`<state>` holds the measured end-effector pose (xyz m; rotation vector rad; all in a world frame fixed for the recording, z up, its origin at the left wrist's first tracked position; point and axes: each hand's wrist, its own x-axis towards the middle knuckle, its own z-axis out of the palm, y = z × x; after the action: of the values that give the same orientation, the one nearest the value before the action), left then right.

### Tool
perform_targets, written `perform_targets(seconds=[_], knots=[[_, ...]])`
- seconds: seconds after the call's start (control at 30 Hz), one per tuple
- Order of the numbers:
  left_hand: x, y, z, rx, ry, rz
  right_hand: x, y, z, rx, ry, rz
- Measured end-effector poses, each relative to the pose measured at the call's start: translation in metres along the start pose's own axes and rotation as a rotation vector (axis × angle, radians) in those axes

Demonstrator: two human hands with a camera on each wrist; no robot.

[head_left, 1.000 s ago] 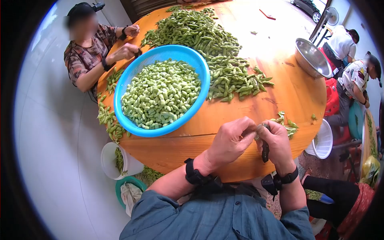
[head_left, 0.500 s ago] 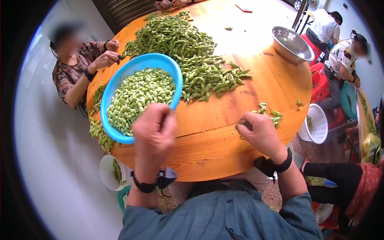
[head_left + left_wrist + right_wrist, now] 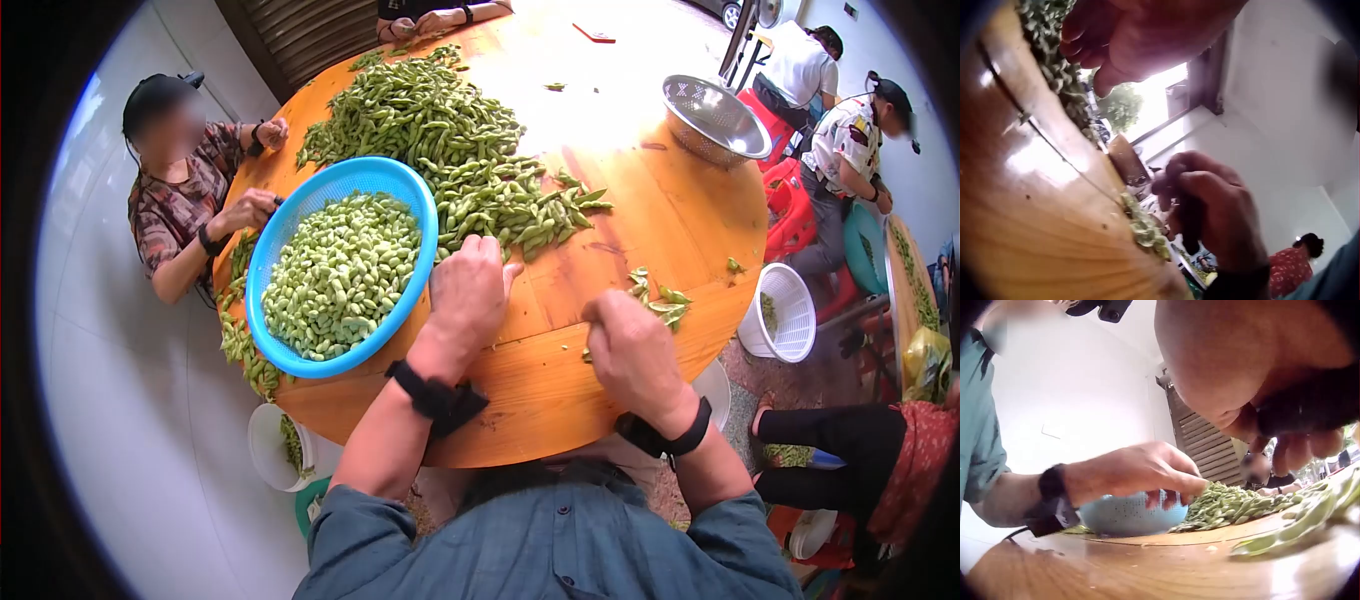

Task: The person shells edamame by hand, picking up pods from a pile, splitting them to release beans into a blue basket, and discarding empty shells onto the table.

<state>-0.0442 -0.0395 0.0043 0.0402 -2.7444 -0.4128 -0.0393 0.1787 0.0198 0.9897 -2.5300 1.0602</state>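
In the head view my left hand (image 3: 470, 288) is at the near edge of a heap of green soybean pods (image 3: 440, 130), close beside the blue basket (image 3: 330, 368). Its fingers point down, loosely bent, in the right wrist view. Pale shelled beans (image 3: 340, 270) fill much of the basket. Low over the table, my right hand (image 3: 632, 350) curls round a small dark tool (image 3: 1310, 409), whose tip is hidden. Several pods or husks (image 3: 665, 308) lie beside that hand.
A steel colander (image 3: 715, 110) stands on the wooden table (image 3: 540, 400) at the right. One person (image 3: 175, 190) works at the left edge, another across the table. Buckets and a white plastic basket (image 3: 785, 315) stand below the edge.
Both hands were together over the table a second ago. My left hand then swung to the blue basket, and now it is right of it at the pods. The right stays near the husks.
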Motion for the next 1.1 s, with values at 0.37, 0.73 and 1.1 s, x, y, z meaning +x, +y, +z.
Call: perform_targets(seconds=[0.37,0.73,1.1], knots=[[-0.017,0.005,-0.001,-0.035,-0.066,0.035,-0.007,-0.003,0.008,0.368,-0.088,0.056],[-0.039,0.014,-0.023,-0.878,-0.283,-0.365,-0.001,-0.006,0.017,0.663,-0.136,0.405],[-0.053,0.023,-0.014,-1.397,-0.444,-0.534,-0.001,-0.007,0.017,0.897,-0.256,0.626]])
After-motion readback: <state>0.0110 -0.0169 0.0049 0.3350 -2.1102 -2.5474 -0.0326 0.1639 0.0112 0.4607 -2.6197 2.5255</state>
